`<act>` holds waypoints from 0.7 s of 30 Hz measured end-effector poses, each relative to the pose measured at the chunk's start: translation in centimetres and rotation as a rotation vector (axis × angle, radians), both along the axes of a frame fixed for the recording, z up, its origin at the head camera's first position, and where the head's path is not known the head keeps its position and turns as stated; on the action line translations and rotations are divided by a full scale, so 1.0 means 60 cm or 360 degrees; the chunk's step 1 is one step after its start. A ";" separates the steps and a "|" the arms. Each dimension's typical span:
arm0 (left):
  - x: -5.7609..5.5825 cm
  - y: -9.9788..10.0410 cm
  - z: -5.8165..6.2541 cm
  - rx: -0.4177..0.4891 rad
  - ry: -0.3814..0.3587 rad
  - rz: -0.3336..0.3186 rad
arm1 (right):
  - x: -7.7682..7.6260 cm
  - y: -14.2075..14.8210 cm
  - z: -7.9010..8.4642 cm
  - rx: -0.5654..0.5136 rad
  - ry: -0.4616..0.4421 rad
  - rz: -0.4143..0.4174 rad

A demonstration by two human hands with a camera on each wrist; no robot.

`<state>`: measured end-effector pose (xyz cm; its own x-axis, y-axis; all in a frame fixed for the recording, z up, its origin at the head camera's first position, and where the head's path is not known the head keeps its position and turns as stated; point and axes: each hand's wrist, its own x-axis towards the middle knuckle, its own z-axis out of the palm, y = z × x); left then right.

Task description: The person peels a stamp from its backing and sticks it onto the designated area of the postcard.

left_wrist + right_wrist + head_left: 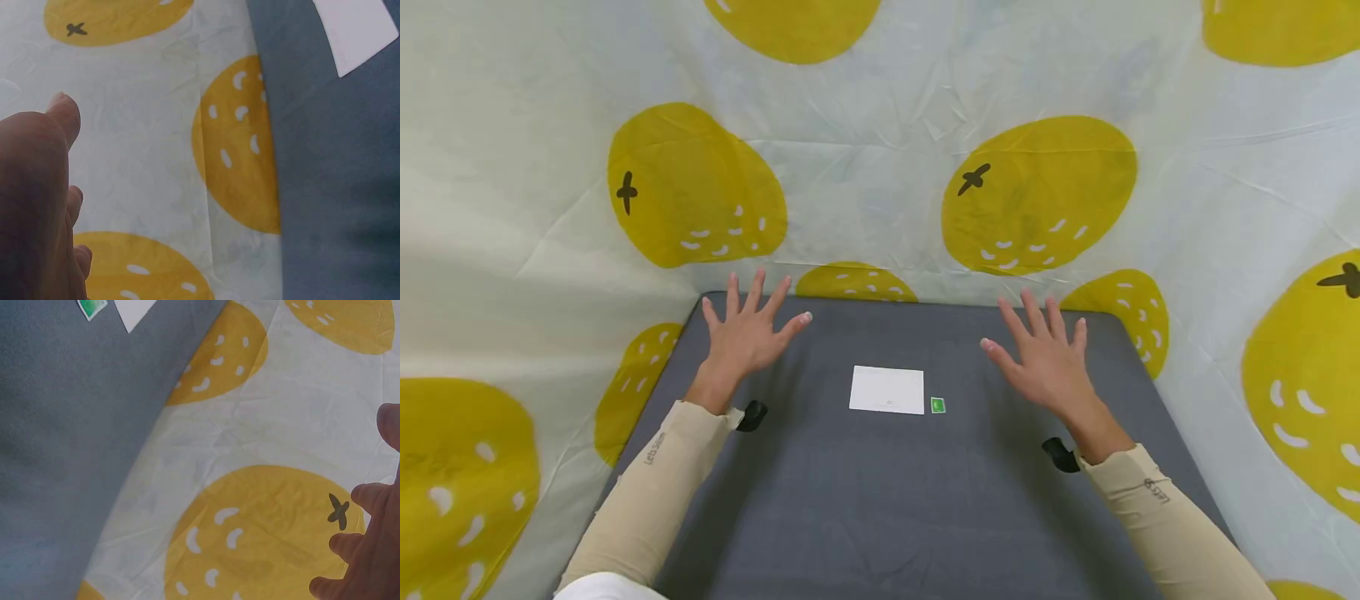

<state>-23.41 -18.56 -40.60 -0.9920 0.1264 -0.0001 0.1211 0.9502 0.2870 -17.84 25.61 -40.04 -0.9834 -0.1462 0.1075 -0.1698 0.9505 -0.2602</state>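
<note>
A white rectangular card or envelope [887, 390] lies flat near the middle of the dark grey table, with a faint small mark near its lower edge. Just right of it lies a small green stamp [937, 405] with a pale border. My left hand [742, 337] is held over the table's left side, fingers spread, holding nothing. On the other side my right hand [1047, 362] is likewise raised with fingers spread and nothing in it. Part of the white card [362, 31] shows in the left wrist view; the right wrist view catches the stamp [92, 306] at its top edge.
The grey cloth-covered table [880, 500] reaches back to a white curtain [865, 192] printed with large yellow fruit, which hangs behind it and on both sides. Each wrist carries a small black camera, such as the left one [752, 416], below a beige sleeve [655, 492].
</note>
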 end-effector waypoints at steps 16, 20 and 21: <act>0.028 0.004 -0.018 -0.0056 -0.0003 0.0037 | 0.020 -0.029 -0.026 0.0016 -0.0016 0.0091; 0.032 0.009 -0.022 -0.0040 -0.0007 0.0018 | 0.027 -0.028 -0.034 -0.0007 -0.0019 0.0098; 0.033 0.011 -0.023 -0.0043 -0.0008 0.0012 | 0.029 -0.027 -0.035 -0.0008 -0.0021 0.0095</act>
